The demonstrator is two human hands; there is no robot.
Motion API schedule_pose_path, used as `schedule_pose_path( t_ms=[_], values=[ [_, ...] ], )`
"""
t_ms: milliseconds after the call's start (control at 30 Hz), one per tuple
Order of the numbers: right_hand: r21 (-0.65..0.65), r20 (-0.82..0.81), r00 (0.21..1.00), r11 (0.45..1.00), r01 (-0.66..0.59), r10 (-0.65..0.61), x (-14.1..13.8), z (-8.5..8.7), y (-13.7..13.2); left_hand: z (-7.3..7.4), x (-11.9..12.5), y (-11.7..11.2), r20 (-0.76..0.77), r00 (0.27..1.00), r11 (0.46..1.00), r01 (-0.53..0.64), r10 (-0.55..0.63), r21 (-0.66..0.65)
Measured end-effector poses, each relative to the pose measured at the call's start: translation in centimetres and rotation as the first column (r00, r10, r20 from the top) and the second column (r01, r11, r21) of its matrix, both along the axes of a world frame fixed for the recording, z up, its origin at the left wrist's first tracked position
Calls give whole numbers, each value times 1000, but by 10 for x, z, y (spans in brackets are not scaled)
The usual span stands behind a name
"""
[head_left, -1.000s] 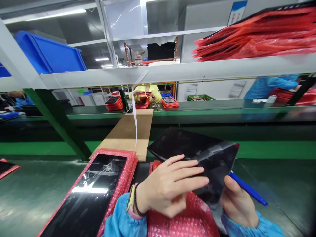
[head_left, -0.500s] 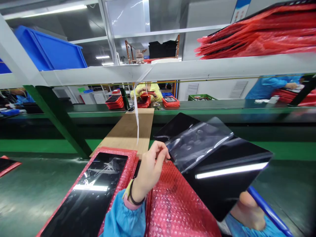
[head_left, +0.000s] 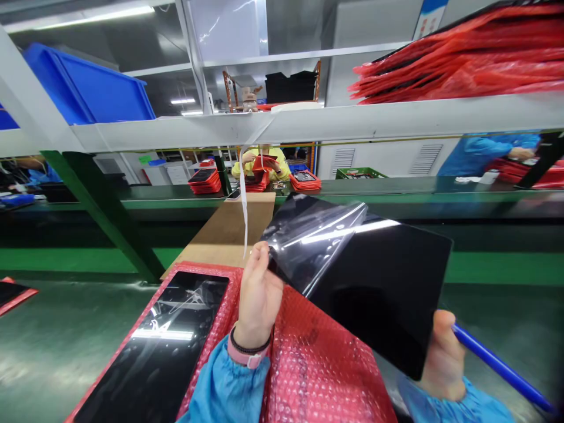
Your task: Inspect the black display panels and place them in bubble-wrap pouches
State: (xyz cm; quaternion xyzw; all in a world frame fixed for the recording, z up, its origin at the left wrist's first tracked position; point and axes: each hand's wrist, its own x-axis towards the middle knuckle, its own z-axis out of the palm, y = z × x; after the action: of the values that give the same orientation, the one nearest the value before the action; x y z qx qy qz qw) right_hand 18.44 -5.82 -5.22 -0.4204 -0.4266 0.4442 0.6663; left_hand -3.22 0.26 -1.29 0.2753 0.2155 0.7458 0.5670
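Observation:
A black glossy screen panel (head_left: 388,276) is held up at a slant above red bubble wrap (head_left: 326,352). My right hand (head_left: 445,358) is closed on the panel's lower right corner, thumb in front. A blue pen-like stick (head_left: 497,358) juts out rightward from behind that thumb; its grip is hidden. Over the panel's left part lies a clear plastic film (head_left: 317,235), partly lifted and creased. My left hand (head_left: 259,294), with a pink band at the wrist, pinches at the film's left corner beside the panel edge. Whether it also touches the panel, I cannot tell.
Another black screen panel (head_left: 163,341) lies on red bubble wrap at the left. A wooden board (head_left: 229,229) spans towards the far bench. Overhead, a white shelf (head_left: 308,126) carries a blue bin (head_left: 88,88) and red packs (head_left: 467,64). Co-workers sit beyond.
The panel has shifted left and turned flatter towards me. My left hand has moved left and slightly up, and the film now lies lower over the panel. My right hand has risen.

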Motion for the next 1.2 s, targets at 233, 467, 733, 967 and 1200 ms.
schedule_pose_path(
  t_ms=[233, 467, 733, 967, 1200],
  values=[
    [81, 101, 989, 990, -114, 106, -29, 36, -4, 15, -3, -24, -1, 968, 960, -248, 250, 128],
    [125, 341, 938, 986, -109, 60, -23, 28, -10, 14, -5, -17, 55, 962, 960, -272, 268, 63],
    [113, 76, 950, 944, -311, 304, -30, 23, -7, 7, -25, 5, -4, 946, 939, -321, 324, 123],
    [-29, 63, 944, 946, -322, 323, -35, 27, -8, 3, -36, 17, -163, 844, 859, -492, 510, 143],
    [-20, 62, 998, 1000, -1, 3, -31, 21, -15, 0, -49, 29, -209, 833, 859, -499, 513, 117]
  ],
)
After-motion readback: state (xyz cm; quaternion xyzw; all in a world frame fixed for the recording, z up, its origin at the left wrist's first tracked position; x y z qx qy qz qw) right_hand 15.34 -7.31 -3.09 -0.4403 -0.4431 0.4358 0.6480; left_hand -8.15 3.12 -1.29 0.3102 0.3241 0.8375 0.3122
